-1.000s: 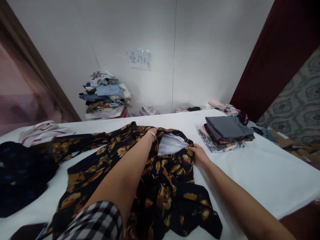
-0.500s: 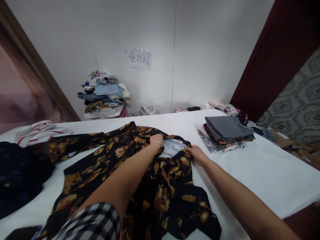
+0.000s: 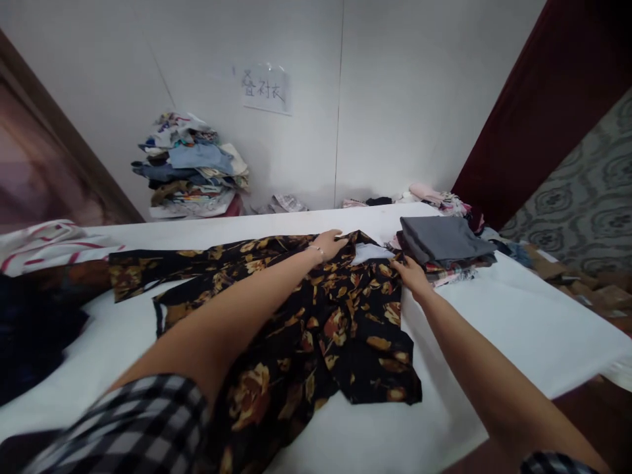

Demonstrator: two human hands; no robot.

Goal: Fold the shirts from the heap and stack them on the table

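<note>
- floral shirt (image 3: 316, 316): black cloth with a gold-brown flower print, spread flat on the white table (image 3: 518, 322); its long axis runs from the collar at the far side toward the hem at the near edge, and one sleeve trails away to the left.
- collar opening (image 3: 370, 252): a pale patch of lining shows at the shirt's far end, lying between the two hands.
- left hand (image 3: 332, 241): a thin bracelet at the wrist, palm down, fingers laid flat on the far shoulder area just left of the collar; it presses the cloth and is not closed around anything.
- right hand (image 3: 411, 275): rests at the shirt's right shoulder edge, fingers curled onto the fabric; whether they actually pinch the edge cannot be told at this size.
- key relation: both hands sit at the collar end, one on each side of the opening; the body of the shirt lies toward the person from both grips, under the left forearm. the right hand is the nearer one to the folded stack.
- folded stack (image 3: 442, 242): grey garment on top of patterned ones, just beside the shirt's right shoulder, near the right hand but apart from it.
- clothes heap (image 3: 190, 168): loose garments piled against the wall, well apart from the hands.
- striped garment (image 3: 47, 243): white with red stripes, at the table's far left.
- paper sign (image 3: 265, 89): fixed to the wall above the heap.
</note>
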